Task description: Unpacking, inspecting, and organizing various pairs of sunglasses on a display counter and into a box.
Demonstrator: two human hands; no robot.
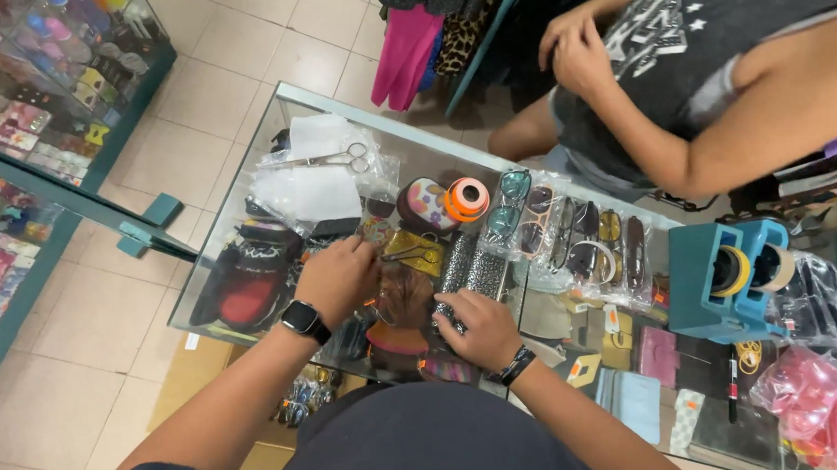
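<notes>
Both hands work at the near edge of the glass desk (242,193). Left hand (339,279), smartwatch on wrist, fingers curled down over small items near a gold clip (417,248); what it grips, if anything, I cannot tell. Right hand (482,326), dark band on wrist, closed around the near end of a glittery silver case (474,272) that lies on the glass and runs away from the camera. Brown pouch (405,296) sits between the hands.

Far left on the desk: clear bag (313,178) with scissors (332,159) on top. Just right of it, a patterned oval case (423,204) touching an orange tape roll (467,199). Right of that, bagged sunglasses (573,235) in a row. Far right: teal tape dispenser (702,285) holding two rolls, then red bagged items (811,400) at the near right corner.

Another person (718,62) in a grey top stands across the desk, one hand (577,51) at the waist.
</notes>
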